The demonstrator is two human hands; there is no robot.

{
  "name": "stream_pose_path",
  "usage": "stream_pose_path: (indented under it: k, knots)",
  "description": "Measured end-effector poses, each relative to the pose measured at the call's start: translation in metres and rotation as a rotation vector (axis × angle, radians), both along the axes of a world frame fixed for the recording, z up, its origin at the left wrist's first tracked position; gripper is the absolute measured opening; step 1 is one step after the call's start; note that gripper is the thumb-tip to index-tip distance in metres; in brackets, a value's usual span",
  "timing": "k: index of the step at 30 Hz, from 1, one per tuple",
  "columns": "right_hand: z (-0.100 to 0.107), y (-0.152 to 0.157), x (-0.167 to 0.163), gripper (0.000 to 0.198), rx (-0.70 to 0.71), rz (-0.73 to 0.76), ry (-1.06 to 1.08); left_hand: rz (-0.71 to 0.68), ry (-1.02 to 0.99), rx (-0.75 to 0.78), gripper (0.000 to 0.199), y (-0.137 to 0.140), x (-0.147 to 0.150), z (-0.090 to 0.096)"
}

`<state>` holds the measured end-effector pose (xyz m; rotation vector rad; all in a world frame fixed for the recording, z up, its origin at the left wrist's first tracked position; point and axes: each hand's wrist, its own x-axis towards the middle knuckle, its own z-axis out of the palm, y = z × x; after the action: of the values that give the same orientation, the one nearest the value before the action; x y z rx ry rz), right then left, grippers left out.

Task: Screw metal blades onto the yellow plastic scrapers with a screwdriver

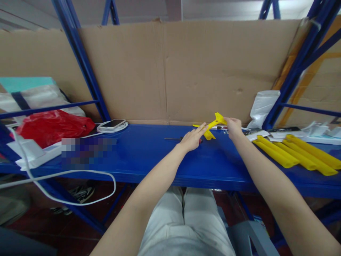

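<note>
A yellow plastic part (212,124) with a narrow shaft and flared, fin-like ends is held just above the blue shelf top (149,153). My right hand (234,127) pinches its right end, fingers closed. Across its left end lie the fairly straight fingers of my left hand (192,138), which appear to grip it; the thumb is hidden. Beneath the left hand rests a screwdriver (173,138), its shank pointing left and its handle mostly covered. Several thin items, too small to name, lie behind the yellow part.
Several long yellow trough-shaped pieces (298,153) lie at the right, near a white plastic bag (263,106). At left are a phone (113,123) on a coiled white cable, a red bag (53,128) and a blurred patch. Cardboard (165,71) stands behind, between blue posts.
</note>
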<state>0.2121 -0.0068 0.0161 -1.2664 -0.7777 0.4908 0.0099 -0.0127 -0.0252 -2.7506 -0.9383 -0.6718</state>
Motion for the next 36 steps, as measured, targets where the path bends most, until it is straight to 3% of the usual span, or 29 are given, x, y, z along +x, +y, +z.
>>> stream_pose_path:
  k: [5, 12, 16, 19, 22, 26, 29, 32, 36]
  knots:
    - [0.003, -0.001, 0.008, 0.005, -0.019, 0.010, 0.161, -0.149, -0.033, 0.082, 0.060, -0.003, 0.006, 0.002]
    - [0.002, -0.005, 0.009, 0.005, -0.131, 0.188, 0.263, -0.333, -0.005, 0.181, 0.041, -0.022, 0.017, 0.003]
    - [0.001, -0.005, 0.014, 0.021, -0.118, 0.299, 0.274, -0.289, -0.017, 0.202, 0.038, -0.022, 0.023, 0.005]
    - [-0.003, 0.000, 0.020, 0.044, -0.034, 0.378, 0.224, -0.157, -0.094, 0.171, 0.039, -0.013, 0.029, 0.011]
    - [-0.012, 0.009, 0.023, 0.045, -0.035, 0.372, 0.010, 0.015, -0.150, 0.089, 0.040, -0.001, 0.034, 0.018]
    - [-0.027, 0.018, 0.019, 0.016, -0.122, 0.294, -0.651, 0.199, -0.095, -0.037, 0.039, 0.007, 0.039, 0.021]
    - [-0.035, 0.019, 0.014, 0.024, -0.168, 0.324, -1.046, 0.267, -0.027, -0.087, 0.040, 0.010, 0.044, 0.021]
    - [-0.037, 0.017, 0.010, 0.029, -0.218, 0.389, -1.185, 0.297, -0.001, -0.133, 0.041, 0.015, 0.048, 0.021]
    - [-0.034, 0.012, 0.007, 0.023, -0.247, 0.449, -1.192, 0.300, 0.000, -0.232, 0.037, 0.026, 0.051, 0.020]
